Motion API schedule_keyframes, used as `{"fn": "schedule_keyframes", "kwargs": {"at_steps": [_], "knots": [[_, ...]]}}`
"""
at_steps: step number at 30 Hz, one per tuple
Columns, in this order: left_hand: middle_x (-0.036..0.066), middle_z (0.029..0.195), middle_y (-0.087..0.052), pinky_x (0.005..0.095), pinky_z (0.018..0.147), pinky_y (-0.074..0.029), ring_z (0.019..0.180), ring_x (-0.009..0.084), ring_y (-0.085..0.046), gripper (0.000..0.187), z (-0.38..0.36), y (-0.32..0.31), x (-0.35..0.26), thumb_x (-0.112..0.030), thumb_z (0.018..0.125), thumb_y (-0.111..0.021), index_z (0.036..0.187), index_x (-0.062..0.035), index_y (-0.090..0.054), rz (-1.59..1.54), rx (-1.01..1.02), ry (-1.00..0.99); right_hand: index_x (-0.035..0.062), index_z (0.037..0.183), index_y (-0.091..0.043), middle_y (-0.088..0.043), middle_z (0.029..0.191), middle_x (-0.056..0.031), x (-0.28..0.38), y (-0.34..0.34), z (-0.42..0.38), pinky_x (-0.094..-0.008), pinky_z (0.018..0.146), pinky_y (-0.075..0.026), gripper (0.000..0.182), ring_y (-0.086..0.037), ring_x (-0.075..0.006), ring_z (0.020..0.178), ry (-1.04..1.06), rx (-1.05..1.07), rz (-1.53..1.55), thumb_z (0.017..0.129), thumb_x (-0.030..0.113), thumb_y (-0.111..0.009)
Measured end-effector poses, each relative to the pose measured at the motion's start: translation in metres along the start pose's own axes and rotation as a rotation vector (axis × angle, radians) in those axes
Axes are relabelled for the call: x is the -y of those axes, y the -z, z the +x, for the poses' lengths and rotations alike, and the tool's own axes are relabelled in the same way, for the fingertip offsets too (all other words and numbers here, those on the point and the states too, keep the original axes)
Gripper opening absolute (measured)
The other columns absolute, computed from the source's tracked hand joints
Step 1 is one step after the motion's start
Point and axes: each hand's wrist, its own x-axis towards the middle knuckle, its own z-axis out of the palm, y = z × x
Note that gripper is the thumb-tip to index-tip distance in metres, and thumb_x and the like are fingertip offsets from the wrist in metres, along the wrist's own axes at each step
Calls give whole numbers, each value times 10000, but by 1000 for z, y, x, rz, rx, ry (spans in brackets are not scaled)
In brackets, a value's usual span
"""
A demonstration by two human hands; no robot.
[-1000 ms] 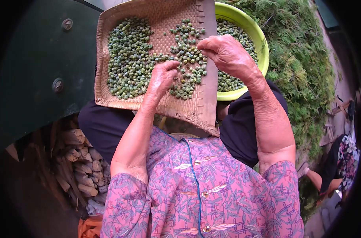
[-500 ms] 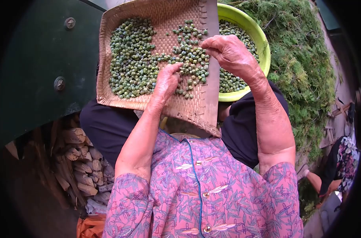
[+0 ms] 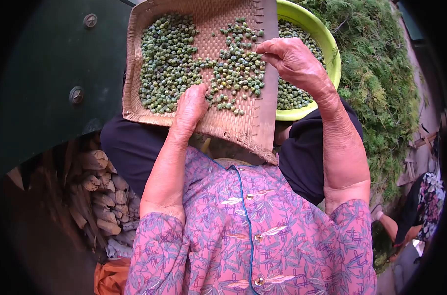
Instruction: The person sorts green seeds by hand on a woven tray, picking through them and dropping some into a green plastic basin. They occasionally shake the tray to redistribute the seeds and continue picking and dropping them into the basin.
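Note:
A woven tray [image 3: 228,125] rests across the lap, with small round green fruits [image 3: 167,64] in a dense pile at its left and a looser group [image 3: 238,69] to the right. My left hand [image 3: 193,104] is low over the tray between the two groups, its fingers curled down at the fruits; the fingertips are hidden. Above the tray's flat right edge, my right hand [image 3: 294,61] has thumb and fingers pinched together; what they hold, if anything, is too small to tell. Under that edge stands a yellow-green basin [image 3: 335,59] holding more green fruits.
Cut green branches [image 3: 376,88] lie right of the basin. Split firewood [image 3: 103,211] is stacked at the lower left, near an orange cloth [image 3: 111,278]. A dark green surface with round studs [image 3: 41,98] is at the left. Another person [image 3: 427,201] is at the far right.
My left hand has moved left and slightly down across the tray, away from the looser fruits. My right hand stays near the tray's right edge. The whole view has shifted slightly.

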Motion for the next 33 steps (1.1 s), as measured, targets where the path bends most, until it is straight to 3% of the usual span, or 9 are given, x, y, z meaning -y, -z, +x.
{"fn": "schedule_keyframes", "kwargs": {"at_steps": [9, 11, 12, 17, 19, 23, 29, 32, 33], "knots": [[175, 911, -629, 388, 748, -508, 842, 315, -624, 391, 1, -1, -3, 20, 669, -628, 1058, -18, -609, -53, 23, -73, 54, 872, -644, -619, 783, -170, -1, -2, 0, -433, 678, -477, 123, -602, -364, 778, 18, -3, -16, 806, 145, -597], [123, 924, -636, 303, 696, -523, 815, 205, -626, 402, 3, 1, -2, 42, 697, -645, 1095, 7, -606, -826, 159, 201, 44, 861, -634, -613, 773, -173, -2, -3, 0, -438, 672, -473, 122, -597, -367, 770, 56, -23, -17, 804, 146, -598], [92, 939, -623, 250, 663, -520, 801, 139, -603, 350, 3, 2, -2, 30, 749, -629, 1098, 30, -599, -846, 102, 174, 44, 861, -634, -613, 773, -173, -2, -3, 0, -438, 672, -473, 122, -597, -367, 770, 56, -22, -16, 804, 146, -598], [111, 989, -631, 265, 658, -524, 801, 145, -611, 333, 1, 11, 22, 26, 755, -585, 1088, 20, -608, -759, -60, 204, 46, 870, -629, -612, 780, -176, -2, -3, 0, -439, 668, -469, 123, -593, -371, 773, 50, -2, -22, 808, 144, -588], [113, 998, -639, 282, 671, -517, 800, 152, -615, 350, 1, 8, 38, 25, 720, -585, 1068, 12, -621, -430, -159, 147, 45, 867, -628, -613, 784, -176, 0, -2, 0, -439, 668, -469, 122, -591, -373, 776, 55, -6, -26, 811, 143, -582], [219, 945, -603, 430, 806, -480, 907, 383, -595, 321, -7, 14, 36, 24, 733, -518, 1033, -10, -626, -55, -196, 23, 45, 867, -630, -614, 787, -176, 1, -3, 0, -442, 677, -472, 122, -594, -372, 786, 34, 12, -39, 814, 141, -576], [256, 916, -533, 471, 748, -463, 867, 425, -546, 211, 1, -7, 25, 38, 729, -506, 925, 27, -584, 2, -178, -10, 12, 965, -644, -652, 896, -158, 4, 1, 1, -384, 746, -494, 183, -623, -327, 852, -27, 125, -89, 806, 98, -623], [228, 901, -565, 418, 705, -494, 811, 359, -594, 277, 3, -3, 23, 38, 719, -525, 985, 26, -603, -45, -212, -76, 12, 967, -645, -652, 896, -158, 6, 2, 2, -386, 744, -493, 184, -622, -328, 851, -29, 128, -66, 804, 96, -624], [177, 930, -588, 367, 679, -501, 801, 277, -601, 315, 1, 11, 16, 30, 735, -540, 1046, 40, -592, -565, -77, 103, 12, 967, -645, -652, 896, -158, 5, 2, 2, -386, 744, -493, 184, -622, -328, 851, -30, 127, -65, 804, 96, -624]]}}
